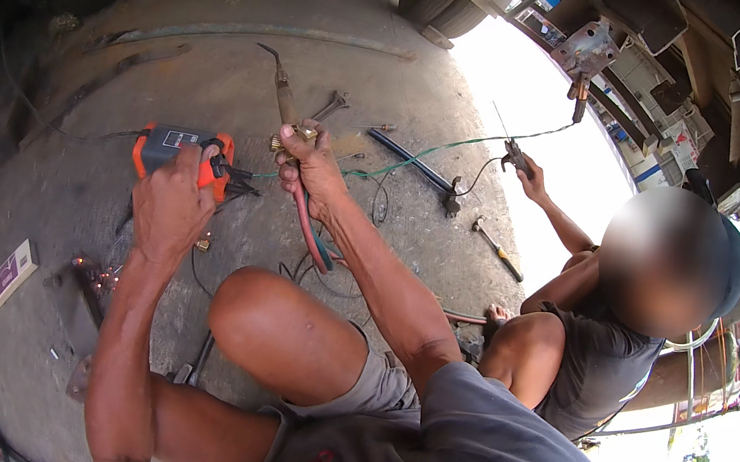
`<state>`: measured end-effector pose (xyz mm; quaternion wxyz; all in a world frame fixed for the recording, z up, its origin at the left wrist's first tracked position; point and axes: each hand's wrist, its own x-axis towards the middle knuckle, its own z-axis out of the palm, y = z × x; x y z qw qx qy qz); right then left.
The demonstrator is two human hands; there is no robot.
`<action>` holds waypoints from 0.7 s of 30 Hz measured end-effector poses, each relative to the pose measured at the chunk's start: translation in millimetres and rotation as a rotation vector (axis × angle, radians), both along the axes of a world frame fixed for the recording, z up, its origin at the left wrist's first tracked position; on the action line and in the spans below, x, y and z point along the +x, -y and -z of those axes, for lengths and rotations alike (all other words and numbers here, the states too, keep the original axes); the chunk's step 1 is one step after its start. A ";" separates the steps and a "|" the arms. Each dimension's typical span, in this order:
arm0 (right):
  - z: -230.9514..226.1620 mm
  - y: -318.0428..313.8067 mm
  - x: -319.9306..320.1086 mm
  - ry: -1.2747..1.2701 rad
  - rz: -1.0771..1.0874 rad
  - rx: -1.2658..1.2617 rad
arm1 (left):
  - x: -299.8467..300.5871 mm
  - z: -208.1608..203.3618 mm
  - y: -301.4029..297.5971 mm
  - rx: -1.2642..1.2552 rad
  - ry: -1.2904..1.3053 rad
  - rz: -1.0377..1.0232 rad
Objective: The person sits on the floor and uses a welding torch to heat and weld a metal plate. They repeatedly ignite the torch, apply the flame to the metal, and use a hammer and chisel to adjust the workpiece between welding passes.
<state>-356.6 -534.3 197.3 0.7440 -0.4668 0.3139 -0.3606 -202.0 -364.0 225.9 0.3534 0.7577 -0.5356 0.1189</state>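
Orange welding box (175,153) under left hand (171,203); right hand (313,166) grips torch (285,106).

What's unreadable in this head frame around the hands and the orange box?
- Orange-and-grey box: the left hand covers its lower face.
- Brass-bodied torch with a long bent nozzle: the right hand hides its valve end, so the grip cannot be judged.
- Red and green hoses: their run disappears behind the right forearm.
- Small bright sparks on the concrete floor: too small to trace the source.
- Right side: glare washes out the ground.
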 end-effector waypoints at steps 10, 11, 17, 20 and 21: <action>105.4 8.3 -102.0 -0.203 -0.066 0.201 | 101.6 -14.0 -22.1 0.092 -0.461 -0.170; 122.2 11.5 -104.2 -0.188 -0.064 0.222 | 115.2 -5.5 -29.3 0.087 -0.484 -0.186; 145.0 27.2 -62.3 -0.232 0.028 0.245 | 148.2 24.9 -77.8 0.210 -0.591 -0.364; 165.1 59.0 -26.3 -0.245 0.094 0.159 | 149.2 42.5 -97.7 0.294 -0.528 -0.389; 174.0 68.1 -10.5 -0.243 0.131 0.143 | 142.0 49.6 -99.5 0.318 -0.507 -0.395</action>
